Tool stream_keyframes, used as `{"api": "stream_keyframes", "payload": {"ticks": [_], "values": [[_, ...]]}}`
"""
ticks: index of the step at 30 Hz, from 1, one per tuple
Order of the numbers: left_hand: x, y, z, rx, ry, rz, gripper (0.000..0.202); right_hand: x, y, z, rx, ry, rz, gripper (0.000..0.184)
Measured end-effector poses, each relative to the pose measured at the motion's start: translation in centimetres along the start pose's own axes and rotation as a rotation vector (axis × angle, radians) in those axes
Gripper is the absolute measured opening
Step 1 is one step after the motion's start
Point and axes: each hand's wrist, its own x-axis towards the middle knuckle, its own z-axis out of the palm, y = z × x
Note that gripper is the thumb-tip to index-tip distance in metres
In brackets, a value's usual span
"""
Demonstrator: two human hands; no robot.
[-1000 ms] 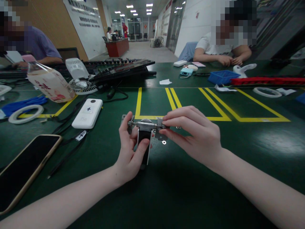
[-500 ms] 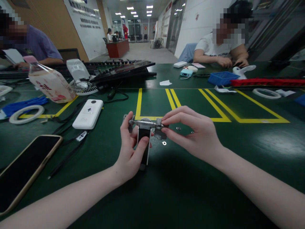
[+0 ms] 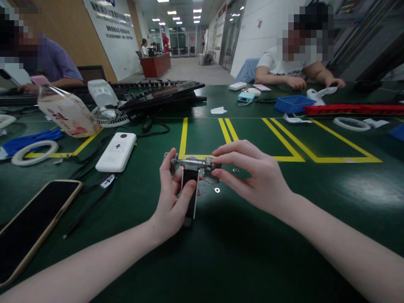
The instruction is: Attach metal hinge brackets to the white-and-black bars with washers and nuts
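Observation:
My left hand [image 3: 175,198] is closed around a metal bracket [image 3: 190,198] with a black face and a pale edge; its exact kind is unclear. A silver rod [image 3: 192,163] crosses the bracket's top, with grey metal plates at both ends. The thumb lies on the black face, and the index finger reaches the rod's left end. My right hand [image 3: 252,172] pinches the rod's right end between thumb and fingers, above a hanging grey plate [image 3: 211,176]. What exactly its fingertips cover is hidden. On the table just beyond lie a bright washer [image 3: 217,190] and a small metal part [image 3: 235,170].
At left are a phone [image 3: 38,227], a white power bank [image 3: 116,152], black straps, a tape ring [image 3: 34,152] and a tilted bottle [image 3: 67,110]. Black keyboards [image 3: 164,99] lie behind. A blue basket [image 3: 293,104] stands at far right. Two people sit across the table.
Both my hands keep nearly the same hold on the metal bracket, and the right fingers shift slightly at the rod's end. Across the table, a person's hand has moved rightward.

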Motion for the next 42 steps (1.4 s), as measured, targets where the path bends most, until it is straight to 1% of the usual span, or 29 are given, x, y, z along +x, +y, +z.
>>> {"api": "stream_keyframes", "payload": {"ticks": [3, 10, 14, 18, 23, 27, 30, 35, 38, 42], "values": [[0.04, -0.05, 0.01, 0.012, 0.011, -0.006, 0.066, -0.06, 0.01, 0.05, 0.015, -0.009, 0.002, 0.012], [0.07, 0.06, -0.08, 0.005, -0.004, -0.019, 0.066, -0.13, 0.01, 0.3, 0.057, -0.021, 0.03, 0.008], [0.13, 0.04, -0.05, -0.012, 0.004, -0.029, 0.066, -0.13, 0.04, 0.21, 0.07, -0.045, 0.043, 0.011], [0.2, -0.02, -0.13, -0.018, -0.004, -0.031, 0.067, -0.13, 0.05, 0.17, 0.071, -0.058, 0.033, 0.011], [0.16, 0.08, -0.1, -0.007, -0.012, -0.034, 0.066, -0.12, 0.07, 0.21, 0.085, -0.061, 0.053, 0.011], [0.1, -0.04, -0.13, -0.042, -0.009, -0.031, 0.067, -0.16, 0.04, 0.39, 0.092, 0.011, 0.042, 0.011], [0.04, -0.11, -0.16, -0.047, -0.005, -0.036, 0.067, -0.24, -0.05, 0.44, 0.063, 0.048, 0.025, 0.004], [-0.04, 0.03, -0.14, -0.024, -0.014, -0.051, 0.068, -0.44, -0.12, 0.38, 0.02, 0.021, 0.004, 0.005], [-0.03, 0.11, -0.14, -0.025, -0.008, -0.051, 0.067, -0.5, -0.06, 0.34, 0.014, 0.003, -0.015, 0.011], [0.03, 0.23, -0.13, -0.044, -0.017, -0.077, 0.067, -0.42, 0.09, 0.2, 0.033, -0.021, 0.0, 0.008]]}}
